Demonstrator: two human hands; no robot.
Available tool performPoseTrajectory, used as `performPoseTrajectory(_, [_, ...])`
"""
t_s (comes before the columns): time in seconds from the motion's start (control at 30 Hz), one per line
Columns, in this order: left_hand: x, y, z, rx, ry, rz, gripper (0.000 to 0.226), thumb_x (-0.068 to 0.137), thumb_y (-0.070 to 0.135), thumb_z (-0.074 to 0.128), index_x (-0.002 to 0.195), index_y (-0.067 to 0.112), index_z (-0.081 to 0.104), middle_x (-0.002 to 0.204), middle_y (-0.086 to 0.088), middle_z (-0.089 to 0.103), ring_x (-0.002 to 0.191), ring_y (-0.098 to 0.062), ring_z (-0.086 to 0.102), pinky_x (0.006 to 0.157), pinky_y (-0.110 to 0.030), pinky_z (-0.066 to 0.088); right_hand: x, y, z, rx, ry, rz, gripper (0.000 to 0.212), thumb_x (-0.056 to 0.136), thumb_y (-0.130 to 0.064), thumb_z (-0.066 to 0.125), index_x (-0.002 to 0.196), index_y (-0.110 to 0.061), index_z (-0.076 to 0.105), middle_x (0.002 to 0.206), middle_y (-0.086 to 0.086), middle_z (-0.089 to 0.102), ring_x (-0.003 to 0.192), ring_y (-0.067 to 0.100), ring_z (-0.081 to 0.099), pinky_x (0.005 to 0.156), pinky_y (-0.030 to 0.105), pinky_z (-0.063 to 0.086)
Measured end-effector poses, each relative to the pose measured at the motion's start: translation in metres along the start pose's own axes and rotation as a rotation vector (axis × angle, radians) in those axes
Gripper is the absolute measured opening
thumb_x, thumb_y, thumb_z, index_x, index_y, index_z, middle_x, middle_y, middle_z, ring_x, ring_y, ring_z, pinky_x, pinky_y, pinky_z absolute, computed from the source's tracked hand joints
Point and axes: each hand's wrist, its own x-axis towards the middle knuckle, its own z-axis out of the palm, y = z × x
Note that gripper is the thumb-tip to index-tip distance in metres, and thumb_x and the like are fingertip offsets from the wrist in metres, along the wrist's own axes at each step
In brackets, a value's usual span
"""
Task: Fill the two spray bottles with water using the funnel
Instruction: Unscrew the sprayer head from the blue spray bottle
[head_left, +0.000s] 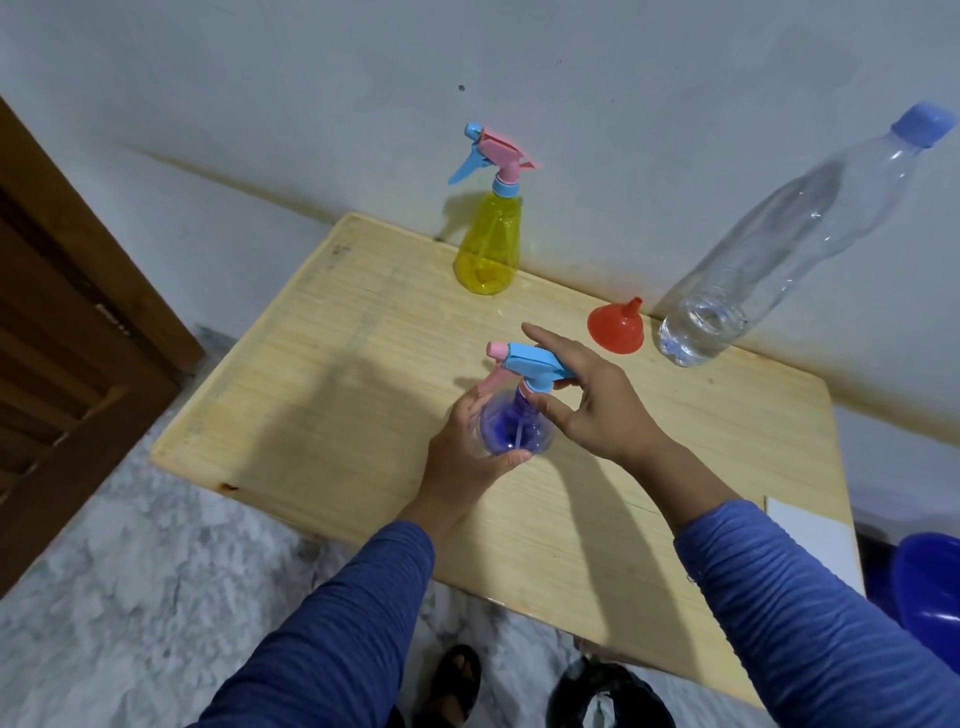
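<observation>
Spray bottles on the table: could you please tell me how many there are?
2. The yellow spray bottle stands at the table's far edge by the wall. The blue spray bottle stands nearer, its base held in the left hand, the right hand at its neck. None appear hidden.

Dim, soft shadows, wide-angle bending at edges.

A see-through purple spray bottle (514, 431) carries a blue head with a pink nozzle and trigger. The yellow spray bottle (488, 249) reverses that (pink head, blue trigger). The funnel (615, 327) is red-orange, the clear water bottle (779, 249) blue-capped. Pale wood grain lines the counter (363, 389); both sleeves (810, 597) are blue with fine stripes.
</observation>
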Motion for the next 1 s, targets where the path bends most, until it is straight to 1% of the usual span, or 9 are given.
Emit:
performPoseTrajectory(0.13, [0.001, -0.001, 0.001, 0.022, -0.007, 0.01, 0.086, 0.063, 0.025, 0.087, 0.136, 0.022, 0.04, 0.122, 0.015, 0.053, 0.103, 0.004, 0.054, 0.075, 0.005, 0.037, 0.001, 0.0, 0.003, -0.039, 0.02, 0.032, 0.07, 0.079, -0.017, 0.075, 0.14, -0.028, 0.041, 0.121, 0.0, 0.06, 0.096, 0.012, 0.055, 0.085, 0.021, 0.049])
performPoseTrajectory(0.23, [0.001, 0.0, -0.001, 0.043, 0.0, 0.016, 0.089, 0.064, 0.026, 0.086, 0.138, 0.018, 0.038, 0.123, 0.014, 0.051, 0.107, 0.002, 0.051, 0.073, 0.006, 0.035, -0.001, 0.0, 0.0, -0.005, -0.016, 0.029, 0.07, 0.085, -0.011, 0.067, 0.144, -0.028, 0.033, 0.134, -0.002, 0.054, 0.103, 0.011, 0.055, 0.089, 0.009, 0.043])
performPoseTrajectory(0.33, [0.0, -0.001, 0.0, 0.047, 0.001, 0.026, 0.093, 0.06, 0.032, 0.087, 0.138, 0.017, 0.038, 0.124, 0.015, 0.051, 0.109, 0.001, 0.051, 0.075, 0.006, 0.035, -0.002, 0.001, 0.001, -0.032, -0.047, 0.051, 0.08, 0.077, -0.021, 0.076, 0.144, -0.026, 0.032, 0.119, 0.0, 0.054, 0.098, 0.01, 0.049, 0.083, 0.018, 0.045])
performPoseTrajectory(0.43, [0.0, -0.001, -0.001, 0.035, -0.007, 0.024, 0.099, 0.055, 0.046, 0.081, 0.139, 0.018, 0.037, 0.126, 0.014, 0.05, 0.111, 0.002, 0.05, 0.078, 0.005, 0.036, -0.002, 0.002, 0.006, -0.065, 0.0, 0.059, 0.069, 0.079, -0.019, 0.074, 0.14, -0.022, 0.041, 0.106, 0.001, 0.052, 0.09, 0.01, 0.046, 0.079, 0.028, 0.045])
performPoseTrajectory(0.53, [-0.001, 0.0, -0.001, 0.016, -0.019, 0.018, 0.098, 0.056, 0.043, 0.08, 0.14, 0.017, 0.036, 0.126, 0.014, 0.049, 0.113, 0.001, 0.05, 0.077, 0.005, 0.036, -0.004, 0.0, 0.003, -0.033, -0.048, 0.053, 0.069, 0.087, -0.012, 0.063, 0.145, -0.025, 0.029, 0.119, 0.002, 0.053, 0.098, 0.011, 0.047, 0.083, 0.024, 0.042])
performPoseTrajectory(0.6, [-0.001, 0.0, -0.001, 0.013, -0.024, 0.026, 0.102, 0.053, 0.05, 0.077, 0.14, 0.018, 0.035, 0.127, 0.015, 0.048, 0.112, 0.003, 0.049, 0.078, 0.005, 0.036, -0.004, -0.002, 0.001, -0.037, -0.086, 0.069, 0.079, 0.084, -0.014, 0.067, 0.147, -0.027, 0.021, 0.127, 0.001, 0.05, 0.105, 0.011, 0.044, 0.087, 0.024, 0.04])
performPoseTrajectory(0.73, [-0.002, -0.001, -0.001, 0.007, -0.028, 0.039, 0.104, 0.052, 0.053, 0.076, 0.141, 0.018, 0.034, 0.129, 0.013, 0.048, 0.11, 0.007, 0.048, 0.079, 0.005, 0.036, -0.004, -0.003, 0.002, -0.083, -0.049, 0.083, 0.08, 0.083, -0.02, 0.07, 0.147, -0.024, 0.024, 0.116, 0.005, 0.052, 0.098, 0.014, 0.044, 0.081, 0.026, 0.039])
performPoseTrajectory(0.87, [-0.002, 0.002, -0.003, -0.019, -0.032, 0.025, 0.098, 0.062, 0.032, 0.086, 0.142, 0.016, 0.033, 0.126, 0.015, 0.047, 0.106, 0.012, 0.046, 0.075, 0.006, 0.035, -0.004, -0.007, 0.001, -0.044, -0.098, 0.067, 0.084, 0.086, -0.015, 0.063, 0.148, -0.031, 0.009, 0.139, 0.001, 0.046, 0.108, 0.017, 0.047, 0.087, 0.025, 0.039])
performPoseTrajectory(1.0, [-0.002, 0.005, -0.003, -0.017, -0.036, 0.015, 0.1, 0.055, 0.043, 0.081, 0.141, 0.02, 0.034, 0.128, 0.015, 0.049, 0.109, 0.008, 0.048, 0.078, 0.005, 0.036, -0.002, -0.009, 0.0, -0.022, -0.051, 0.087, 0.085, 0.085, -0.017, 0.067, 0.148, -0.035, 0.013, 0.138, -0.005, 0.047, 0.106, 0.011, 0.049, 0.089, 0.026, 0.044])
